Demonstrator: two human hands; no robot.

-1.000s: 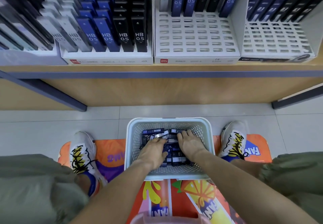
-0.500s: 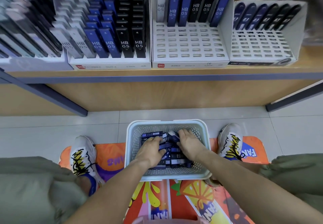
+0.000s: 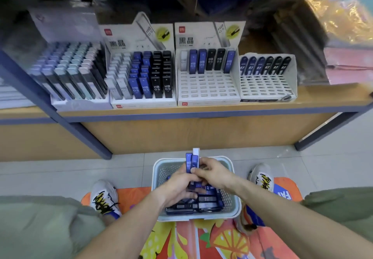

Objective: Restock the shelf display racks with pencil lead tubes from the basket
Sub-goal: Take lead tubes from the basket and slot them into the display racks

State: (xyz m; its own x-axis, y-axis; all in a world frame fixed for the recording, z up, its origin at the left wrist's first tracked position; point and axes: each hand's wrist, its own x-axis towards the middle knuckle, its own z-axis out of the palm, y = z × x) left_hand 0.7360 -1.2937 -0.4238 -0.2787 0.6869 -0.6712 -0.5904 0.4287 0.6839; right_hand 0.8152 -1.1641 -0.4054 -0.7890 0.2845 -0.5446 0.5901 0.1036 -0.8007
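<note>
On a shop floor before a low shelf (image 3: pixel 201 111), both hands, left hand (image 3: pixel 177 186) and right hand (image 3: pixel 214 173), grip a small bunch of lead tubes (image 3: pixel 191 160), apparently three, above the basket (image 3: pixel 235 204); next, probably slotting them into the half-empty rack (image 3: pixel 207 87).

Bright even light; upper shelf recess dim; motion blur throughout; wide-angle bending at edges; glare on wrapping (image 3: pixel 341 16).
</note>
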